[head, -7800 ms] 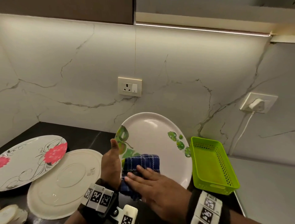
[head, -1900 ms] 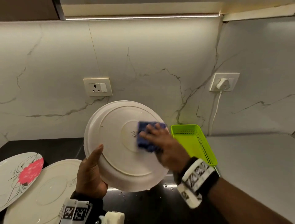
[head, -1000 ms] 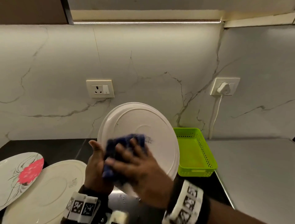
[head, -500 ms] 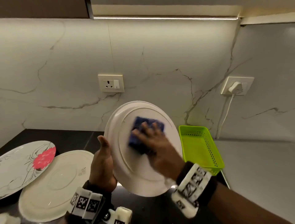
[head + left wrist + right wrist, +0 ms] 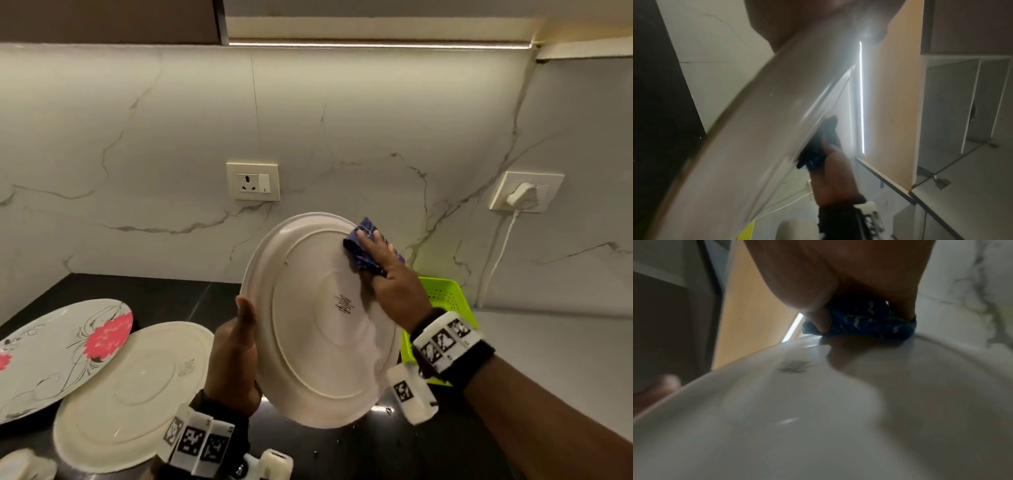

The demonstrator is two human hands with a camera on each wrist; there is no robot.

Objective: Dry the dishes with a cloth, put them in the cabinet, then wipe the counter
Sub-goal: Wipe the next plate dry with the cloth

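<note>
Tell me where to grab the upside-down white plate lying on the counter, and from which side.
Take the upside-down white plate by its near right rim, coming from the right. The floral plate overlaps its left edge, so that side is blocked. Lying face down, its rim sits flat on the counter; likely slide fingertips under first.

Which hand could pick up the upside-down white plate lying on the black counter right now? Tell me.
Probably neither yet. The upside-down white plate lies unobstructed, but the left hand grips the held white plate and the right hand presses the blue cloth on it.

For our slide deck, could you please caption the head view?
Left hand holds an upturned white plate while the right hand presses a blue cloth near its rim.
</note>
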